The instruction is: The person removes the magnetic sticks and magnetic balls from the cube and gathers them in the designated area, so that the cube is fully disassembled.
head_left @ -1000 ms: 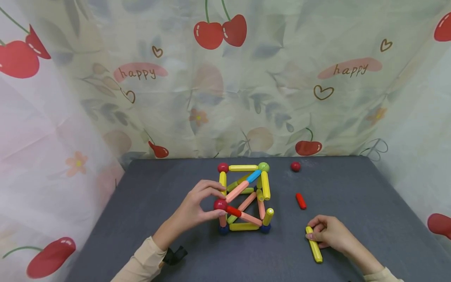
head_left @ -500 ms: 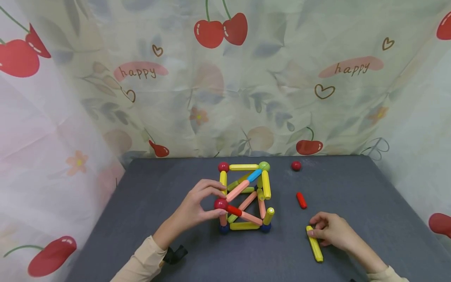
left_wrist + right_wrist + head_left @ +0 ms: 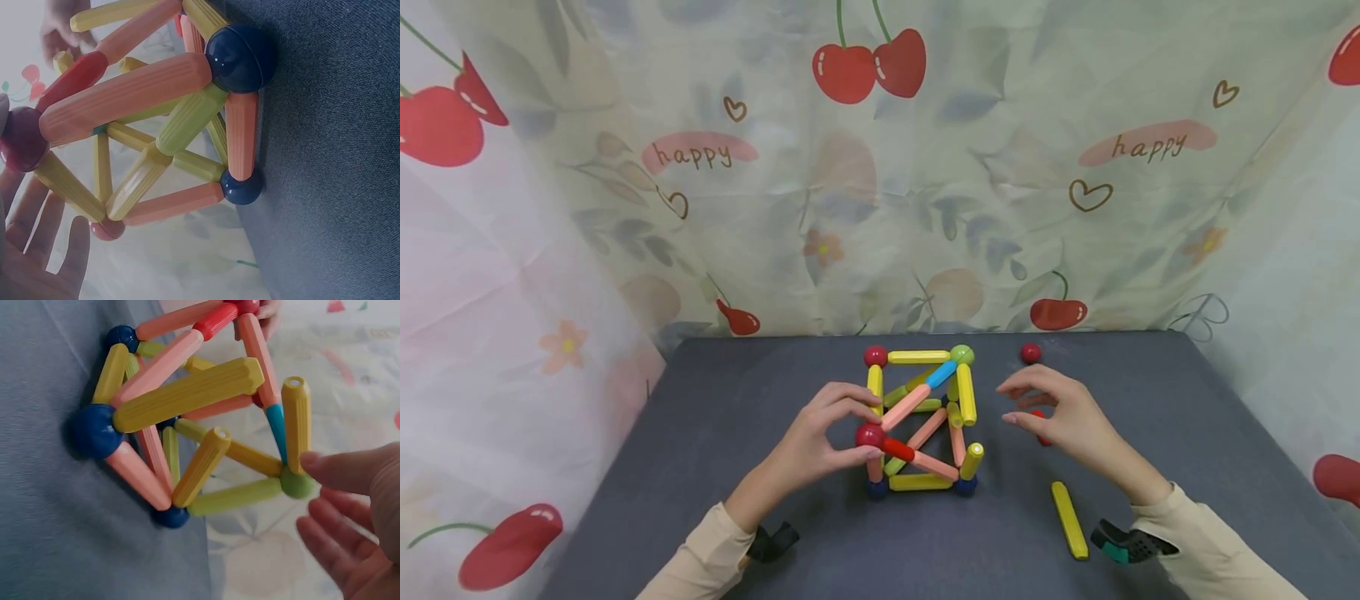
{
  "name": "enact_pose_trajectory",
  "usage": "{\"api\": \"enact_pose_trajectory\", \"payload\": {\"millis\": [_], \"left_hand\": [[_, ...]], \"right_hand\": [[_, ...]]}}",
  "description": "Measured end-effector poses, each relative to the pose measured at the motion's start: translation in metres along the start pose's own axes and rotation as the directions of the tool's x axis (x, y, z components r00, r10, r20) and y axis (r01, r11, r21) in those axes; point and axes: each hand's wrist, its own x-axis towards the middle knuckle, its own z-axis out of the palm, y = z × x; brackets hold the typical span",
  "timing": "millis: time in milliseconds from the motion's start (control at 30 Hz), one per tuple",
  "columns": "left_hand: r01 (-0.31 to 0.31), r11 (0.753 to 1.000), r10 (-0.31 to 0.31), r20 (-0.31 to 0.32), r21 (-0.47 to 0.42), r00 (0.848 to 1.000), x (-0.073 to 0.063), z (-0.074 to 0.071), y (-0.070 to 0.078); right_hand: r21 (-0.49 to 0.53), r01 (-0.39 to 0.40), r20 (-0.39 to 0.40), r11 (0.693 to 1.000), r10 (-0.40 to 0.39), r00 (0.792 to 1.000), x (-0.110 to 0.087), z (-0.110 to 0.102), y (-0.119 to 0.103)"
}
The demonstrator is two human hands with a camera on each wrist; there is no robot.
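Note:
A frame of magnetic sticks and balls stands mid-table. My left hand (image 3: 820, 429) pinches the dark red ball (image 3: 869, 435) at its near upper left corner, thumb below and fingers above. From that ball run a pink stick (image 3: 906, 407) and a red stick (image 3: 898, 449). Right of the frame, my right hand (image 3: 1067, 417) hovers with fingers spread and nothing in it, thumb and fingers apart. In the right wrist view its thumb overlaps a yellow stick (image 3: 296, 425) on the green ball (image 3: 297, 484). Another yellow stick (image 3: 187, 394) juts from a navy ball (image 3: 97, 431), one end free.
A loose yellow stick (image 3: 1070, 521) lies on the grey table (image 3: 737, 550) near the right forearm. Beneath the right hand a short red stick (image 3: 1043, 437) is partly hidden. A loose red ball (image 3: 1031, 353) sits near the back edge, before a printed curtain (image 3: 880, 208).
My right hand has let go of the loose yellow stick, leaving it on the table, and has moved up and left toward the frame. My left hand keeps its place on the ball.

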Motion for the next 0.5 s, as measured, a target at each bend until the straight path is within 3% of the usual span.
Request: {"api": "enact_pose_trajectory", "payload": {"millis": [100,267,500], "left_hand": [[-0.019,1.0,0.019,-0.006,-0.002,1.0,0.0,0.0,-0.001],[-0.043,0.999,0.043,-0.013,-0.005,0.999,0.0,0.001,-0.002],[-0.022,1.0,0.022,-0.005,0.004,1.0,-0.001,0.0,-0.001]], "right_hand": [[-0.01,0.116,-0.006,0.993,-0.116,0.993,0.018,0.007,-0.001],[-0.078,0.232,0.02,0.97,-0.231,0.973,0.039,0.017,0.0],[-0.195,0.439,0.034,0.877,-0.441,0.897,0.053,0.023,0.001]]}}
